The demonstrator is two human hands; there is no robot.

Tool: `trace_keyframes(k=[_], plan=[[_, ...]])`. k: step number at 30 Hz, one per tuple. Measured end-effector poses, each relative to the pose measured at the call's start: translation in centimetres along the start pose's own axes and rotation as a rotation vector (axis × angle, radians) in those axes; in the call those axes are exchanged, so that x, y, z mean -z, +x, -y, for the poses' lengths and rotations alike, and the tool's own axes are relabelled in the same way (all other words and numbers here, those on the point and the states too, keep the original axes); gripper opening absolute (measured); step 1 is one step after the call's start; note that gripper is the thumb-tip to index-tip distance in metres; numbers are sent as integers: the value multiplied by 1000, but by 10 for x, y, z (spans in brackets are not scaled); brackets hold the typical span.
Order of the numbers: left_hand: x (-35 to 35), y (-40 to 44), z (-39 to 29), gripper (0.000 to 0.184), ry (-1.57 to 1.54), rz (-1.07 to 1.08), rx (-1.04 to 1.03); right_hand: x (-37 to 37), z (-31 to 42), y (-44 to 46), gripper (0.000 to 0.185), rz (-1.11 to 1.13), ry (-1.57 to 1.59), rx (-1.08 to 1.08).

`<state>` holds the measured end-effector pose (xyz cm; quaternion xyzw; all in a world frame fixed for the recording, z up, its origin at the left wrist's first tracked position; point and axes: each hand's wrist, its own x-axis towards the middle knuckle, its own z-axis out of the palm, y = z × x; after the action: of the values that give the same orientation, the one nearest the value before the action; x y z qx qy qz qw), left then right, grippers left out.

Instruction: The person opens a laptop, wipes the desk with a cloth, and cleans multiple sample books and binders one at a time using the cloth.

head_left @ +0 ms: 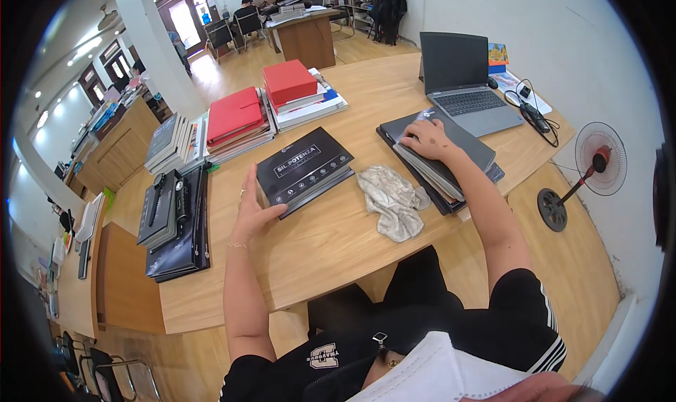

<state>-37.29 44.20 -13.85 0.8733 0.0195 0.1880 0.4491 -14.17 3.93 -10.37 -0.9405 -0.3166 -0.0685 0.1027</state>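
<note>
A thick black book (304, 164) with "SIL POTENZA" on its cover lies on the desk in front of me. My left hand (255, 203) holds it by the left side, with the thumb at the lower left corner and the fingers along the edge. My right hand (427, 140) rests palm down, fingers spread, on a stack of black folders (466, 147). Between the book and the folders lies a crumpled, grey-stained white cloth (394, 201), touched by neither hand.
An open laptop (461, 85) stands behind the folders. Red folders (236, 113), a red box (289, 82) and more black books (158, 208) line the desk's far and left sides. A fan (598, 159) stands right of the desk. A person (245, 9) sits far back.
</note>
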Motion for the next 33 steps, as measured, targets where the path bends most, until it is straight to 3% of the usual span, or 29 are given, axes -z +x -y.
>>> trace_keyframes(k=[3,6,8,10,13,16,19,22,25,28,33], plan=[[-1,-1,1,116,27,5,-35,0,8,-19,39,-1,72,81],[0,-2,-2,113,116,-4,-43,20,3,-38,42,-149,42,116],[-3,-4,-2,113,162,0,-34,31,-30,-42,48,-227,138,-97],[-5,-3,-2,113,189,14,-39,41,-58,-58,59,-231,16,-400],[-7,-4,-2,113,251,4,-37,42,-90,-80,76,10,173,-559],[-8,-4,-2,114,241,-12,-14,34,-93,-88,80,-100,213,-550],[-11,-3,6,113,215,-35,-29,53,-79,-90,78,127,381,-664],[-11,-6,-7,111,337,-44,1,55,-73,-93,74,131,424,-637],[-21,-16,-44,101,685,-84,-61,48,-70,-100,92,58,454,-591],[-50,-22,-61,90,715,-88,-301,40,-65,-109,97,-73,368,-579],[-77,-13,-73,68,893,-17,-352,43,-69,-120,91,-22,669,-587]])
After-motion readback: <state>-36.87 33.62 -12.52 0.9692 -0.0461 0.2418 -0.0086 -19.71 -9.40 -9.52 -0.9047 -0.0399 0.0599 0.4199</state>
